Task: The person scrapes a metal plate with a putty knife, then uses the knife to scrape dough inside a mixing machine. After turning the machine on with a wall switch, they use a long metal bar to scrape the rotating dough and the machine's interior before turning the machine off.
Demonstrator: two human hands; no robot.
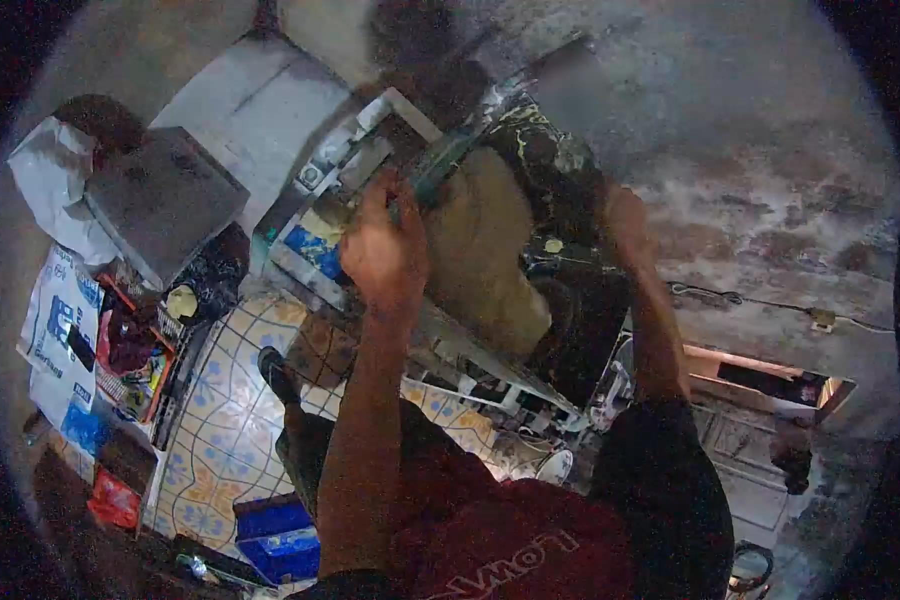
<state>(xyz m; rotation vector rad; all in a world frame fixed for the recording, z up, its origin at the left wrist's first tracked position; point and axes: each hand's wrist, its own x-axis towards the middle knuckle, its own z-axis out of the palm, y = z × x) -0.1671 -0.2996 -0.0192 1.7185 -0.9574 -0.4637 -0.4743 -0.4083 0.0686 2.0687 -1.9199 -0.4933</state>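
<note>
My left hand is raised over the left side of a worktop, its fingers curled together by a long, dark, narrow bar. Whatever sits between those fingers is too dim to make out. My right hand is at the worktop's right side, next to a black surface with pale marks; blur hides its fingers. Between both hands lies a large tan sheet-like piece with a curved edge. Just left of my left hand is a blue and yellow item in a pale frame.
A grey box-like block and a white printed sack stand at the left. Patterned tiles cover the floor, with a blue container on them. A stained wall rises at the right, with a cable along it.
</note>
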